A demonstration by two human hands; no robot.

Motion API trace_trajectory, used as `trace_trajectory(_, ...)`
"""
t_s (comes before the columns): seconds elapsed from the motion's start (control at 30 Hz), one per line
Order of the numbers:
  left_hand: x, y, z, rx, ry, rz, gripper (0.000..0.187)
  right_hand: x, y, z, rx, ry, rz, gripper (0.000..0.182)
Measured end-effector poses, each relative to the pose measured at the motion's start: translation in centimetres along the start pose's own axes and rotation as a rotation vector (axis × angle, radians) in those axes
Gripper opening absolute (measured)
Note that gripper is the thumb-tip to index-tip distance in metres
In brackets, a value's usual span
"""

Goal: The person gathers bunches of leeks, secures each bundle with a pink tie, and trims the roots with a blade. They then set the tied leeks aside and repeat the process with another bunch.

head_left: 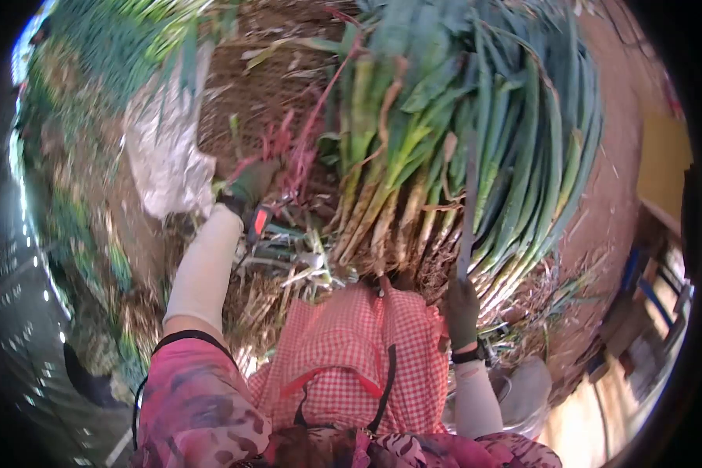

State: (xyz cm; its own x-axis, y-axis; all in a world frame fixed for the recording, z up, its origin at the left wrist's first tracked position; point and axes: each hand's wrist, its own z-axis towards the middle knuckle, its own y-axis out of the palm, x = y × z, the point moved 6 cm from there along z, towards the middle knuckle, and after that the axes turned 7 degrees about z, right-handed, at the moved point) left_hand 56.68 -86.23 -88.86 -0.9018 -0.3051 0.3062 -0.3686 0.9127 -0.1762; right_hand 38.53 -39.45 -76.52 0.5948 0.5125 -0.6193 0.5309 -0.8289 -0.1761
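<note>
My right hand (462, 308), in a dark glove, is closed around the lower end of a long, flat, dark blade (469, 210) that points up across the leafy stalks. Long green onion-like stalks (522, 164) lie in a large pile in front of me, their roots towards my body. At the left, my gloved left hand (251, 186) reaches to a tangle of red strings (300, 160); blur hides its fingers. Close below it is a red and black object (260, 223).
A whitish plastic sheet (160, 144) lies left of my left hand. More green leaves (121, 47) are at the upper left. A cardboard-coloured panel (664, 164) stands at the far right. Loose leaf scraps (288, 261) litter the ground near my red checked apron (343, 335).
</note>
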Motion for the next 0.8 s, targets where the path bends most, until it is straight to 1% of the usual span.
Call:
trace_trajectory(0.03,-4.4,-1.2,-2.9,0.038,-0.033,-0.048,0.030,1.7,0.0,-1.8,0.032,0.261,0.258,0.018)
trace_trajectory(0.1,-12.9,-3.5,-8.6,0.095,-0.057,0.216,0.028,4.1,0.3,-4.2,-0.019,0.249,0.250,0.018)
trace_trajectory(0.13,-17.0,-4.0,-11.6,0.111,-0.094,0.294,0.028,4.5,1.0,-5.2,-0.046,0.246,0.241,0.019)
trace_trajectory(0.2,-24.3,-3.8,-17.4,0.110,-0.182,0.341,0.028,5.3,1.4,-7.1,0.065,0.393,0.141,0.015)
trace_trajectory(0.23,-27.2,-2.8,-20.5,0.107,-0.230,0.346,0.029,6.5,1.1,-7.7,0.024,0.369,0.168,0.016)
trace_trajectory(0.33,-33.7,1.4,-28.7,0.095,-0.381,0.317,0.031,7.1,1.6,-8.7,-0.051,0.362,0.005,0.018)
trace_trajectory(0.4,-36.6,5.0,-33.7,0.103,-0.420,0.292,0.034,6.7,2.6,-8.8,-0.094,0.375,-0.067,0.019)
trace_trajectory(0.47,-44.0,10.3,-36.0,0.218,0.032,0.418,0.023,6.2,3.8,-8.9,-0.126,0.386,-0.146,0.020)
trace_trajectory(0.5,-45.2,12.4,-37.6,0.243,-0.099,0.370,0.021,6.0,4.7,-8.7,-0.174,0.366,-0.169,0.023)
trace_trajectory(0.57,-47.3,16.4,-41.3,0.306,-0.359,0.262,0.021,7.0,5.3,-7.0,-0.325,0.337,-0.172,0.024)
trace_trajectory(0.6,-50.1,19.7,-42.7,0.252,-0.503,-0.006,0.024,7.5,5.1,-6.7,-0.392,0.341,-0.181,0.024)
trace_trajectory(0.67,-57.1,30.3,-40.9,0.346,-0.178,-0.081,0.019,6.3,6.4,-7.9,-0.376,0.274,-0.289,0.027)
trace_trajectory(0.73,-56.2,35.5,-42.3,0.563,-0.019,0.368,0.019,5.4,7.6,-8.7,-0.355,0.177,-0.437,0.028)
trace_trajectory(0.77,-57.0,37.7,-42.9,0.578,-0.118,0.102,0.018,5.9,7.2,-8.3,-0.309,0.117,-0.501,0.026)
trace_trajectory(0.8,-57.3,39.5,-43.4,0.584,-0.204,-0.164,0.017,6.6,7.3,-7.8,-0.392,0.109,-0.497,0.024)
